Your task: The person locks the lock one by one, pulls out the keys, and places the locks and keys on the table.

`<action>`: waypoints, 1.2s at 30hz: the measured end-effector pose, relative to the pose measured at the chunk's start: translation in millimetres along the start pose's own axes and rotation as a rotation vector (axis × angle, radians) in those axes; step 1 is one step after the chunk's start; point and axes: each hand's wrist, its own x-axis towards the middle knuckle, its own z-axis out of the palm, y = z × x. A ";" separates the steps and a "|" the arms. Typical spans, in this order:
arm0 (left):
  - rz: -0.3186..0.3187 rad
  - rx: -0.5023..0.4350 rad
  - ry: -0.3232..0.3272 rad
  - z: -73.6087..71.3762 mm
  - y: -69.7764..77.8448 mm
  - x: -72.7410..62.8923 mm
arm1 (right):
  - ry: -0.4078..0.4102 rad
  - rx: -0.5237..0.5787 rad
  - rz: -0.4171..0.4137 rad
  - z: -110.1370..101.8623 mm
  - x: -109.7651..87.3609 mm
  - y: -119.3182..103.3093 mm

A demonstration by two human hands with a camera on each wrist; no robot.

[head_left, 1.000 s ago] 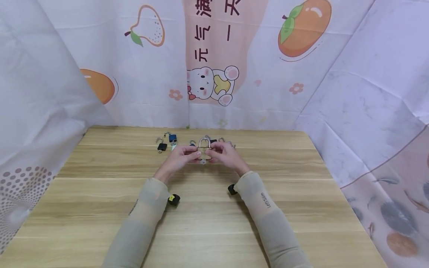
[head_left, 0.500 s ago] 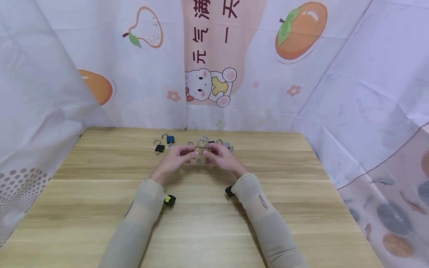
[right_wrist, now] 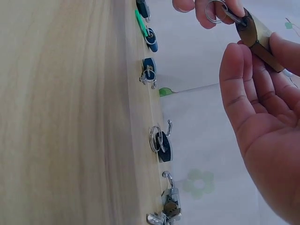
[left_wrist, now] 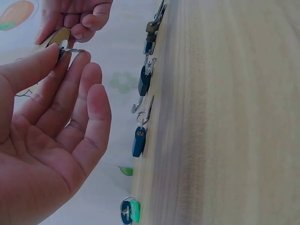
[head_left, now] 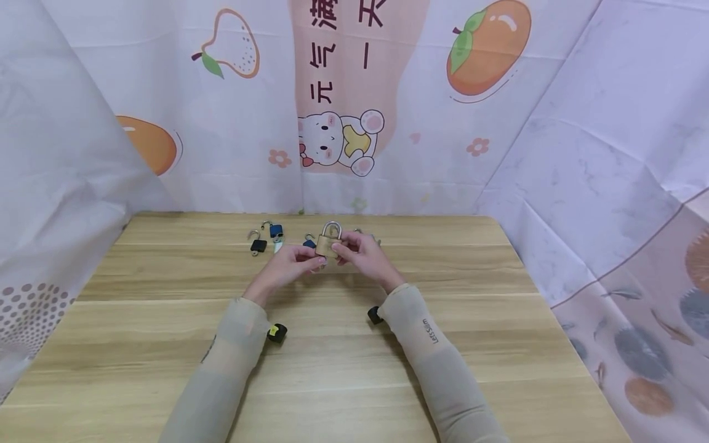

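A brass padlock (head_left: 327,246) with a silver shackle is held up over the far part of the table, its shackle pointing upward. My right hand (head_left: 365,258) grips the padlock's body between thumb and fingers. Below it, my left hand (head_left: 285,267) pinches a key (right_wrist: 235,17) that sits in the lock's underside. A thin metal ring (right_wrist: 215,11) hangs from this key. The left wrist view shows the padlock (left_wrist: 58,37) from its keyhole end, partly covered by the left thumb and fingertips. Both shackle legs appear to meet the body.
Along the table's (head_left: 332,369) far edge lie several smaller padlocks with raised shackles: a black one (head_left: 258,246), a blue one (head_left: 276,230) and another blue one (head_left: 309,243). More are partly hidden behind the hands. A green key tag (left_wrist: 135,212) lies among them. Printed curtains surround the table.
My left hand has shifted from the padlock's side down to the key at its base. The padlock has risen slightly and tilted, staying in the right hand.
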 end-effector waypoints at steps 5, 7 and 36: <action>-0.030 -0.008 0.014 0.3 1.3 -0.6 | 0.005 0.006 -0.003 -0.1 -0.4 1.4; -0.035 -0.005 0.016 0.5 1.6 -0.6 | 0.006 0.006 -0.003 -0.2 -0.3 2.2; -0.027 0.019 -0.006 1.7 2.2 -2.2 | 0.005 0.014 0.043 -1.3 1.6 7.1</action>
